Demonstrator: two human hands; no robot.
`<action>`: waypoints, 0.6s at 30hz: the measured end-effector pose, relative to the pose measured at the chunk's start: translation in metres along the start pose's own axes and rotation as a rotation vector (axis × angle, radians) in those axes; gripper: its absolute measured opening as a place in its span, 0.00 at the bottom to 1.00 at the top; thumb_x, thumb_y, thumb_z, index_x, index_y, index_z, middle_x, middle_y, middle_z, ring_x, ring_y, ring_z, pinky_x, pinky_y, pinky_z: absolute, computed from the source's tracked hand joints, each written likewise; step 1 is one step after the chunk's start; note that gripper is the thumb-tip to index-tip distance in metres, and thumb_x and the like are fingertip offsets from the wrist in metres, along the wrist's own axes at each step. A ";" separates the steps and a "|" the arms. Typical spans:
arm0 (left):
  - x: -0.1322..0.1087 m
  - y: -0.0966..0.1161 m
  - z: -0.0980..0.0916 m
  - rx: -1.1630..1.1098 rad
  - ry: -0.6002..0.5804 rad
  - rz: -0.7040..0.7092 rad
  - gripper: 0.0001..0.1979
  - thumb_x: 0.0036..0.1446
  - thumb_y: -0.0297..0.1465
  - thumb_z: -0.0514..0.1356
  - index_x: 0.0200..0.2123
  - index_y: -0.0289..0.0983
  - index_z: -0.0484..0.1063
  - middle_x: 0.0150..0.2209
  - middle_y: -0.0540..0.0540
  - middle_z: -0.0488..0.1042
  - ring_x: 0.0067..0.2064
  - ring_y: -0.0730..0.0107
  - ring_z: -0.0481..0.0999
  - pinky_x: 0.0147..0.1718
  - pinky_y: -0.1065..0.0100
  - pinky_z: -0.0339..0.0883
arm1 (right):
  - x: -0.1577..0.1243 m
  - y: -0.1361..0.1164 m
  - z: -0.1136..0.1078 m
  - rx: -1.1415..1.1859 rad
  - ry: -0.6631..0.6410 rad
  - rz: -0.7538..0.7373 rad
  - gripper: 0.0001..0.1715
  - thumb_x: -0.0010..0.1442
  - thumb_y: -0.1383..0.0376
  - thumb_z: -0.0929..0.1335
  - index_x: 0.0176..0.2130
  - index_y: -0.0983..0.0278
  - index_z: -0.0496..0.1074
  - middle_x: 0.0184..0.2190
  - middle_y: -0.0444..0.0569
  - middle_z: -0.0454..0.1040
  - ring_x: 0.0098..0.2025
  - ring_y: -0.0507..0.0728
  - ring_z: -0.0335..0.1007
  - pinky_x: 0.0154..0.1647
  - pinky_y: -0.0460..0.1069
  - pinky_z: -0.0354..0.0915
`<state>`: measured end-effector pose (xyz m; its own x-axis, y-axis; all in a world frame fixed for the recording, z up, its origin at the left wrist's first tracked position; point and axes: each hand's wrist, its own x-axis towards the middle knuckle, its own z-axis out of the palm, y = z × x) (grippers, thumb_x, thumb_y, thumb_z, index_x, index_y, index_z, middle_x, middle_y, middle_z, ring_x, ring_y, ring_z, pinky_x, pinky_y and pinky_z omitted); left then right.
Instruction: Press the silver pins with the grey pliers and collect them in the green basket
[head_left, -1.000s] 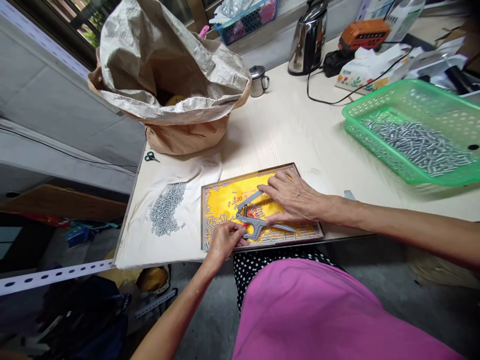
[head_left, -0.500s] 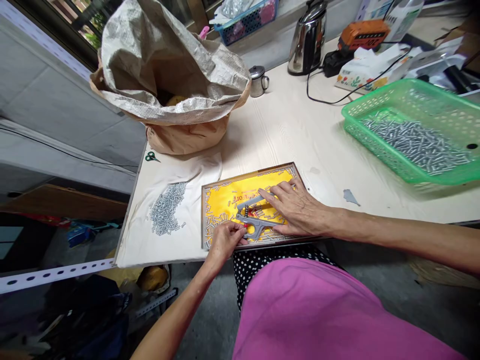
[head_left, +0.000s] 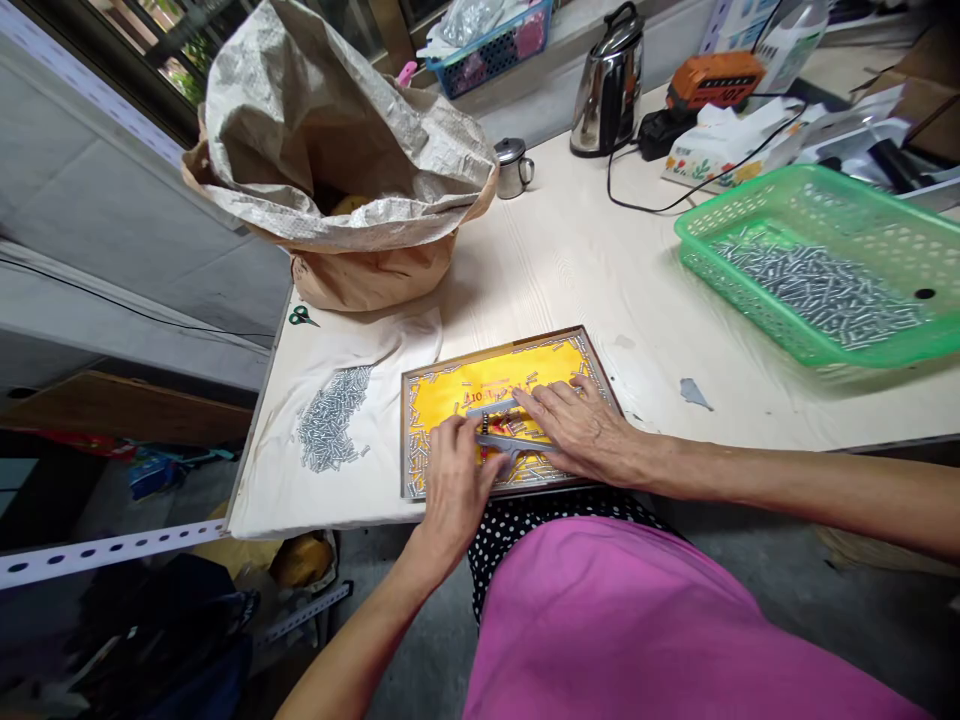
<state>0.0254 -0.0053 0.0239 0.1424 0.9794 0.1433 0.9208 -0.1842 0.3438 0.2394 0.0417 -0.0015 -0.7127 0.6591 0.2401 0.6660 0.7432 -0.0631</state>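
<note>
Pale wood-grain desk (head_left: 585,260), window ledge behind.

- Woven sack (head_left: 337,130) at 11 o'clock, mouth open; contents mostly hidden.
- Green plastic basket (head_left: 720,280) at 2 o'clock, floor covered with small metal pins (head_left: 817,285).
- White cloth (head_left: 360,350) at 9 o'clock of the tray, carrying a loose heap of pins (head_left: 326,420).
- Framed tray (head_left: 405,440) at the near edge: yellow lining, scattered pins, and the grey plier-type tool (head_left: 495,440) at its centre.
- Right hand (head_left: 581,430) lies flat on the tool's handles, fingers released and spread.
- Left hand (head_left: 454,480) covers the tool's head from 7 o'clock, fingers curled; cannot tell whether they pinch a pin.

Judgement: a piece is being seated at the head. Squeezing would call for the right fingers to wrap the handles and the left to stay clear.
</note>
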 end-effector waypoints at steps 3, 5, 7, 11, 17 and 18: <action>0.012 0.013 0.006 0.116 -0.066 0.225 0.34 0.54 0.29 0.66 0.62 0.34 0.57 0.60 0.31 0.64 0.63 0.45 0.63 0.59 0.46 0.62 | 0.007 -0.005 -0.001 -0.013 0.090 -0.043 0.35 0.61 0.66 0.60 0.65 0.74 0.52 0.53 0.63 0.70 0.50 0.66 0.64 0.51 0.61 0.55; 0.022 0.016 0.012 0.144 -0.104 0.266 0.34 0.55 0.27 0.64 0.63 0.33 0.55 0.59 0.32 0.66 0.61 0.47 0.65 0.59 0.48 0.62 | 0.009 -0.008 -0.001 -0.039 0.120 -0.016 0.33 0.62 0.67 0.60 0.64 0.74 0.54 0.52 0.63 0.71 0.51 0.66 0.64 0.53 0.61 0.55; 0.031 0.016 0.015 0.174 -0.119 0.260 0.31 0.55 0.26 0.62 0.62 0.34 0.57 0.56 0.35 0.69 0.56 0.49 0.69 0.56 0.50 0.65 | 0.011 -0.007 0.000 -0.064 0.114 0.044 0.31 0.62 0.67 0.61 0.63 0.74 0.57 0.50 0.62 0.72 0.50 0.66 0.65 0.55 0.61 0.54; 0.044 0.015 0.014 0.239 -0.113 0.253 0.24 0.57 0.27 0.61 0.57 0.34 0.64 0.50 0.37 0.74 0.50 0.52 0.71 0.50 0.52 0.68 | 0.015 0.004 0.003 -0.083 0.050 0.022 0.20 0.64 0.71 0.60 0.54 0.71 0.66 0.41 0.57 0.75 0.43 0.61 0.67 0.51 0.58 0.55; 0.057 0.018 0.016 0.215 -0.179 0.242 0.11 0.61 0.30 0.60 0.47 0.35 0.71 0.43 0.40 0.78 0.45 0.54 0.73 0.43 0.57 0.71 | 0.022 0.029 0.004 -0.068 -0.044 -0.107 0.18 0.66 0.76 0.55 0.37 0.66 0.69 0.29 0.49 0.72 0.31 0.55 0.62 0.40 0.53 0.53; 0.058 0.019 0.017 0.200 -0.169 0.241 0.13 0.60 0.30 0.61 0.48 0.35 0.70 0.44 0.39 0.78 0.45 0.54 0.73 0.44 0.56 0.71 | 0.022 0.032 0.004 -0.058 -0.034 -0.096 0.16 0.67 0.74 0.56 0.38 0.66 0.69 0.30 0.49 0.72 0.32 0.56 0.62 0.40 0.53 0.53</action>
<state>0.0573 0.0497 0.0225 0.4071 0.9126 0.0372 0.9038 -0.4084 0.1281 0.2447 0.0805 -0.0020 -0.7804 0.5890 0.2097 0.6050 0.7961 0.0153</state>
